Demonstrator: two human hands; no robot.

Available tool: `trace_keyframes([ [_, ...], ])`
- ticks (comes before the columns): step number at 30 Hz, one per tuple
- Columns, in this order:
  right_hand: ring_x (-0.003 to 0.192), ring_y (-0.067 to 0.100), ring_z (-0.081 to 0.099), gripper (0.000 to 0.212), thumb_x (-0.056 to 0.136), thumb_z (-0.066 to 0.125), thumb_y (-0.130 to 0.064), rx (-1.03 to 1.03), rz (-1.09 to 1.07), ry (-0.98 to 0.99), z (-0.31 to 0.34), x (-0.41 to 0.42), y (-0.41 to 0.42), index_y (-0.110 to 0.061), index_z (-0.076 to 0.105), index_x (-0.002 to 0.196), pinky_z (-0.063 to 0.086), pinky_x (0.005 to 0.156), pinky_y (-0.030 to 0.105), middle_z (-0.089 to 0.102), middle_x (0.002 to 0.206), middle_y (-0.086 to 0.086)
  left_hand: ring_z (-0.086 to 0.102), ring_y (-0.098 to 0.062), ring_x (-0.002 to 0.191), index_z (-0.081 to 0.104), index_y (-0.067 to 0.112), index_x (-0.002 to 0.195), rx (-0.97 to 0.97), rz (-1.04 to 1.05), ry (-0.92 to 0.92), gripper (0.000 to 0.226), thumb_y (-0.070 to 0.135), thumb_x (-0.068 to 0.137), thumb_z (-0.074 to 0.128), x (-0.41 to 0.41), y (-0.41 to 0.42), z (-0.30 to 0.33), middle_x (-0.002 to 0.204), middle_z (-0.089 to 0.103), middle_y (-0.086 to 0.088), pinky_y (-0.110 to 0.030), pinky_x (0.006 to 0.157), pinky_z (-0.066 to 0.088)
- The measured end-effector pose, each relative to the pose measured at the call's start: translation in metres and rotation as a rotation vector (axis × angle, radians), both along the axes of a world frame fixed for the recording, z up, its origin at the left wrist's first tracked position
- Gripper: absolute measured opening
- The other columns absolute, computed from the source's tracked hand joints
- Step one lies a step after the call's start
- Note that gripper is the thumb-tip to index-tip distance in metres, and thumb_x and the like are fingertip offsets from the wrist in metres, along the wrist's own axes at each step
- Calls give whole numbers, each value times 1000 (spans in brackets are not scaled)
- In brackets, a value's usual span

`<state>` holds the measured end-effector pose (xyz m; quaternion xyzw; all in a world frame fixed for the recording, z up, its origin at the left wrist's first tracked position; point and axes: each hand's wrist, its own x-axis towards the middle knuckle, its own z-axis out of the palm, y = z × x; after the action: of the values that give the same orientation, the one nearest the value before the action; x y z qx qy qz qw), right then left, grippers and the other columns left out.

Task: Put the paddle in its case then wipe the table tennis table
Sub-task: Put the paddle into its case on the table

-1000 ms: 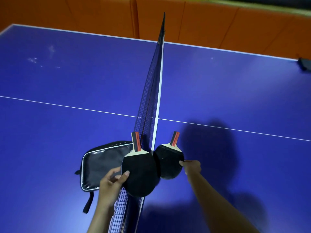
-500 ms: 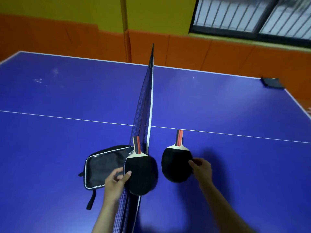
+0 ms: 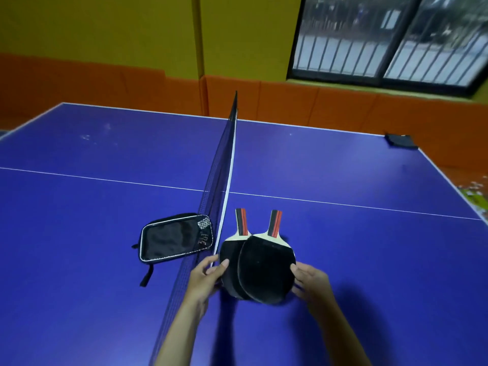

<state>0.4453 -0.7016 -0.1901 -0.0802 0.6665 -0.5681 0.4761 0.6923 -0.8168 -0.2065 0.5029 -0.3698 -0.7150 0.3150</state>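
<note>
1. Item held, left: a black-rubbered wooden paddle with a red-and-black striped handle, the left paddle, is gripped at its near-left edge by the left hand, thumb on the face and fingers curled behind.
2. Item held, right: a second black-faced paddle of the same make, the right paddle, is gripped at its near-right rim by the right hand, fingers curled round the edge.
3. Change noted: half a second ago the two paddles stood apart, one over the net line and one clear to the right. They now overlap, the right paddle lying partly over the left, handles pointing far and nearly parallel. Both sit right of the dark mesh net.
4. Reading: I judge the pair is being stacked so both go into the case as one unit. The stack is not yet squared.
5. Case: the black zip-up fabric paddle case with pale piping lies open on the blue counter, left of the net and just beside it, near the hands. Its strap trails toward the near edge. Nothing is in it.
6. Progress: first step under way; wiping not begun. Pale specks show on the far-left counter, a likely target.
7. Other: a small dark object rests at the far-right corner; I cannot tell what it is.
</note>
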Motion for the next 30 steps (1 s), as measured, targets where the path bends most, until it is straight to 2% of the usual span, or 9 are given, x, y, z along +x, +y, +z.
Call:
trace_keyframes([
  [4,96,28,73,15,99,69,-7,-45,3,-13,9,10,36,0,72,112,61,61,25,77,107,18,69,-23,86,70,15,120,6,-10,47,29,24,93,74,-5,57,18,105,78,-11,-34,78,52],
  [7,84,16,77,9,97,71,-4,-109,41,41,16,17,63,-3,74,105,62,65,27,81,95,10,66,-30,94,67,11,124,8,31,80,36,26,92,73,0,97,24,110,76,-15,-36,75,52],
  [10,91,19,76,10,98,71,-10,-115,114,56,14,28,83,-8,73,108,61,82,40,80,100,7,69,-27,96,67,11,124,8,87,104,38,28,90,73,14,135,30,116,74,-16,-33,70,56],
  [14,100,27,73,16,103,63,-12,-168,224,-77,13,55,102,-5,67,117,61,72,38,78,111,11,69,-25,93,72,18,116,-14,149,74,45,40,80,86,41,174,40,115,73,-16,-34,70,56],
  [17,96,28,72,15,103,63,-10,-196,262,-99,16,82,113,-2,66,116,60,70,40,78,110,13,68,-30,99,67,11,124,-20,202,59,36,30,94,72,68,194,47,122,71,-23,-35,75,59],
  [19,94,27,73,14,103,64,-10,-197,257,-93,17,101,118,-3,67,114,61,66,36,79,107,12,66,-29,97,67,10,127,-27,206,57,39,32,94,66,85,206,53,120,71,-23,-34,74,56],
  [22,95,27,73,13,102,65,-10,-186,264,-78,18,133,122,-4,70,113,61,68,37,79,106,12,69,-31,90,68,13,126,-79,170,33,37,28,93,71,113,216,66,112,75,-18,-36,70,55],
  [27,96,29,73,12,100,68,-11,-160,259,-26,23,190,118,-5,70,110,61,70,39,79,104,11,75,-29,96,64,13,126,-128,130,-10,37,18,91,75,175,212,68,105,78,-16,-44,87,60],
  [30,92,29,73,14,99,71,-14,-158,276,25,26,241,111,-5,68,109,62,66,39,79,104,13,75,-28,102,65,12,124,-121,152,6,34,19,92,75,226,205,60,107,78,-13,-42,88,58],
])
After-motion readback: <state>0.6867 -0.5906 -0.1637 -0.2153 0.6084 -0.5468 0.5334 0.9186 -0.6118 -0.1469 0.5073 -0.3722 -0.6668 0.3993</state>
